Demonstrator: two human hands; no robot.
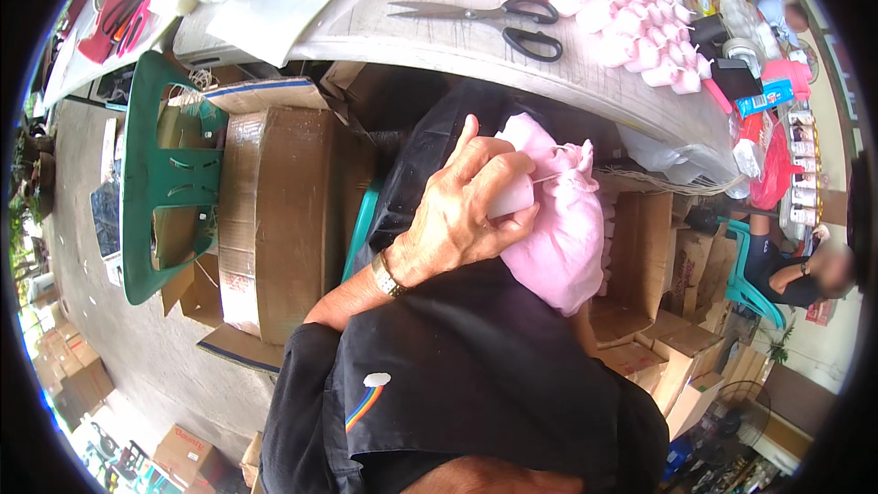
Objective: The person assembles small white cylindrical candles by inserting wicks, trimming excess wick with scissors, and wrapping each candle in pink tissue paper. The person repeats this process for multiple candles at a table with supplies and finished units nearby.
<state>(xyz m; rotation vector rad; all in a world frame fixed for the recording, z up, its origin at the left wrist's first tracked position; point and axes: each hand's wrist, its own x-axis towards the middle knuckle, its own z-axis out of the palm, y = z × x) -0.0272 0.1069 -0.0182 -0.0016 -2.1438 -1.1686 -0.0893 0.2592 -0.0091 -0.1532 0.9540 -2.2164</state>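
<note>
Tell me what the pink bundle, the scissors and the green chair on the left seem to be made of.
The pink bundle looks like soft, matte cloth, judging by its folds and gathered neck; the fibre can't be told. The scissors have dull, greyish blades, apparently metal, and smooth black handles, probably plastic. The green chair is likely moulded plastic: even colour, rounded edges, slots.

The cloth bundle (556,252) is pale pink, the chair (139,220) is green, and the black garment (485,357) has a rainbow (364,408) with white cloud (377,380).

Red lettering (189,440) on cardboard box (183,464); blue packet (765,98) printed.
</note>
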